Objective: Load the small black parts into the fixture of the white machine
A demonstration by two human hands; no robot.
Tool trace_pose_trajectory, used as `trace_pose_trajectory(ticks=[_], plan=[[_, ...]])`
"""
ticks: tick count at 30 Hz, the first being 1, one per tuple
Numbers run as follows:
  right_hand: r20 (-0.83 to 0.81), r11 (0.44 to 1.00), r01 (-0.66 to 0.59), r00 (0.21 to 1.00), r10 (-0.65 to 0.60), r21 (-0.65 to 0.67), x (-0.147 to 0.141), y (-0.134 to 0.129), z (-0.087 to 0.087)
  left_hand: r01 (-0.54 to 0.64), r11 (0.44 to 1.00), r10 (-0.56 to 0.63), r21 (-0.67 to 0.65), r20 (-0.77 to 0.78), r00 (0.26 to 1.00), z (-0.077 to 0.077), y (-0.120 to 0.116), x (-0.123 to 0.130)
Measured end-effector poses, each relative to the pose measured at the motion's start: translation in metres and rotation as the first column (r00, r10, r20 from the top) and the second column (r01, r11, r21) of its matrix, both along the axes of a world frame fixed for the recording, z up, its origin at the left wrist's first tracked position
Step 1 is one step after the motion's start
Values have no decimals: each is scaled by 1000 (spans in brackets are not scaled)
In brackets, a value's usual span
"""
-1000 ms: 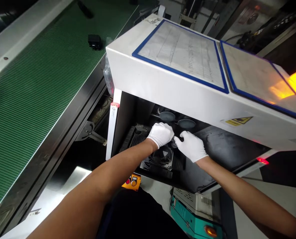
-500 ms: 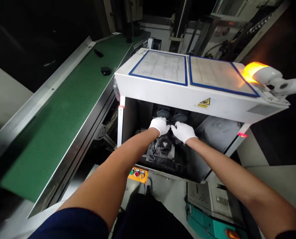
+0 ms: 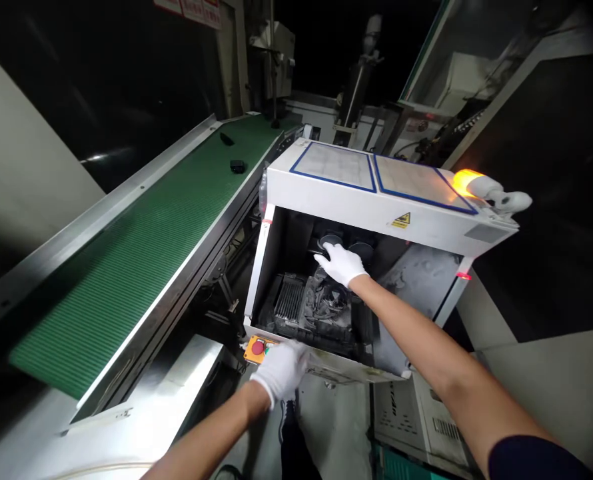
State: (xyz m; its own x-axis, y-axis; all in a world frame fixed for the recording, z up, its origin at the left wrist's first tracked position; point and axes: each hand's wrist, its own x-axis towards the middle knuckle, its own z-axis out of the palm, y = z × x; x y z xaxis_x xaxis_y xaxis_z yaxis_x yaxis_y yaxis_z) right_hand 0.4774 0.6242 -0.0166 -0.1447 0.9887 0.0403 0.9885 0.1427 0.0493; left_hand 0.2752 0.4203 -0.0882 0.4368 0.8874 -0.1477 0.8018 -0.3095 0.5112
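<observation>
Both my hands wear white gloves. My right hand (image 3: 342, 263) reaches into the open front of a white machine housing (image 3: 356, 213), its fingers spread on dark parts beside two round grey discs (image 3: 330, 240). Below it sits a black, grimy mechanism (image 3: 321, 307) with a ribbed block. My left hand (image 3: 280, 370) is down at the housing's lower front edge, resting by an orange button panel (image 3: 259, 348) with a red button. Whether the left fingers press anything is hidden.
A green ribbed conveyor belt (image 3: 141, 247) with metal rails runs along the left, with two small black items (image 3: 237, 165) on it. An amber warning lamp (image 3: 469, 181) glows on the housing's right end. More machinery stands behind in the dark.
My left hand has come out of the opening and dropped to the orange button panel. My right hand stays inside near the discs. The view has pulled back and up.
</observation>
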Motion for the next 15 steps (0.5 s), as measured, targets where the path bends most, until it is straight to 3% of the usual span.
trace_pose_trajectory(ticks=[3,7,12,15], plan=[[42,996,60,997,-58,-58,-27,24,-12,-32,991,36,-133,23,999,-22,-55,-11],[107,987,122,988,-111,-106,-29,42,-28,-212,929,227,-303,16,974,-58,-108,-34],[164,985,140,979,-122,-105,-22,51,-39,-377,807,417,-455,-14,909,-104,-152,-55],[176,983,164,973,-146,-88,-24,49,-41,-402,760,461,-511,-13,887,-114,-164,-57]])
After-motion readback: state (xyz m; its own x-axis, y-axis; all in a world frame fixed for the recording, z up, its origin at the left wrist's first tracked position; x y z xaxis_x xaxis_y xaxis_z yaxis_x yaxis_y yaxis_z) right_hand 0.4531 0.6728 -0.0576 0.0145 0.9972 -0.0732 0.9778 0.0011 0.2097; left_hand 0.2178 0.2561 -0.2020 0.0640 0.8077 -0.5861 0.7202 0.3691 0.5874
